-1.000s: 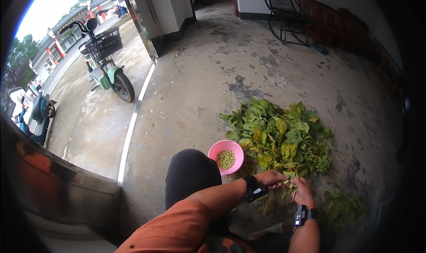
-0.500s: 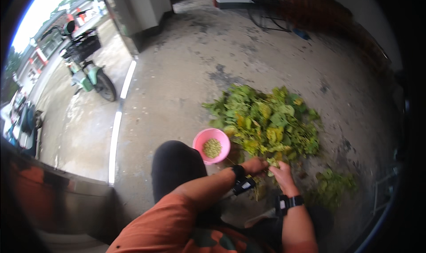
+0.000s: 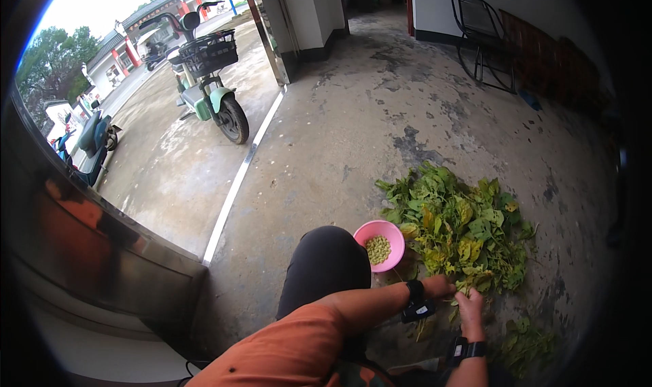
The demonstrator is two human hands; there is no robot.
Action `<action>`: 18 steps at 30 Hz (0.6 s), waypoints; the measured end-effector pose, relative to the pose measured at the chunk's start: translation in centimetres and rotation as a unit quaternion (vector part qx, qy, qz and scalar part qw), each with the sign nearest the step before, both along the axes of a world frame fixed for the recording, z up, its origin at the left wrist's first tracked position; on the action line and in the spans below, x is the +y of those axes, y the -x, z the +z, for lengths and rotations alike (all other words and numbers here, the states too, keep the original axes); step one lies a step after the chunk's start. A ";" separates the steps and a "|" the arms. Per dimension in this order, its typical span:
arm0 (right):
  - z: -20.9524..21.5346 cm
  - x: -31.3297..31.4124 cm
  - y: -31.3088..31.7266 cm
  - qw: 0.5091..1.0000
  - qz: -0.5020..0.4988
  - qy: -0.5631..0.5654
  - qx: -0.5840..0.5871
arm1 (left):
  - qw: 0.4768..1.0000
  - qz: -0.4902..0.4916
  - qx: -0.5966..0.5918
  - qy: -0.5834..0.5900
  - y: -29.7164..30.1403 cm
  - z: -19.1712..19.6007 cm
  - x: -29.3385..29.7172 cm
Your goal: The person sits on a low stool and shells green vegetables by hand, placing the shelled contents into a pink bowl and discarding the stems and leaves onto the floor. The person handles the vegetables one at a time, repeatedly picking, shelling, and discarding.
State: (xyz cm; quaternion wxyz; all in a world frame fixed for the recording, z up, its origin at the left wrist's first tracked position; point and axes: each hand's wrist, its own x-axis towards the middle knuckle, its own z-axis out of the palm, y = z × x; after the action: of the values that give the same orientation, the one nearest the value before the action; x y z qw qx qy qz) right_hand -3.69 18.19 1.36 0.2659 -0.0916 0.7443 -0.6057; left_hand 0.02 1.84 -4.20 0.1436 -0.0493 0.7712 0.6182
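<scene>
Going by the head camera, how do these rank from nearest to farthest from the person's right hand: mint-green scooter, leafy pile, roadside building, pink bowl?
From the right hand:
1. Leafy pile: just beyond the hand.
2. Pink bowl: to the left, beside the pile.
3. Mint-green scooter: outside, upper left.
4. Roadside building: background, far upper left.

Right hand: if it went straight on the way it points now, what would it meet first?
The right hand would probably meet the near edge of the leafy pile, with the left hand close beside that line; depth is hard to judge here.
</scene>
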 end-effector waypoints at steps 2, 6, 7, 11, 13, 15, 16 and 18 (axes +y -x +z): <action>0.1 -0.4 -0.3 1.000 0.015 0.003 0.013 | 0.957 -0.050 0.179 0.222 0.1 -1.3 0.3; 0.5 -0.7 -0.4 1.000 0.017 0.010 0.016 | 0.902 -0.120 0.244 0.337 0.6 -2.2 0.6; 0.5 -0.5 -0.3 1.000 0.013 0.005 0.010 | 0.905 -0.141 0.229 0.331 0.7 -2.0 0.7; -0.3 0.2 0.4 0.999 -0.034 -0.022 0.010 | 0.955 -0.154 0.140 0.210 1.1 -0.1 -0.2; -0.7 0.7 1.3 0.997 -0.071 -0.035 0.007 | 0.979 0.063 -0.130 -0.146 0.7 0.4 0.1; -0.8 1.3 1.9 0.997 -0.071 -0.011 -0.029 | 0.981 0.117 -0.081 -0.135 0.7 0.5 0.2; -0.8 1.5 2.1 0.996 -0.071 0.006 -0.057 | 0.981 0.130 -0.056 -0.133 0.7 0.4 0.2; -0.6 1.5 2.1 0.990 -0.058 0.058 -0.119 | 0.985 0.124 -0.002 -0.121 0.7 0.4 0.1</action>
State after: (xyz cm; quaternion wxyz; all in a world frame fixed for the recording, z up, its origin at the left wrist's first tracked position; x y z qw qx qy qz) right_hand -5.83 19.73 0.80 0.3113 0.0088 0.6750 -0.6688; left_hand -0.66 1.97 -3.84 0.0723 -0.1283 0.6787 0.7195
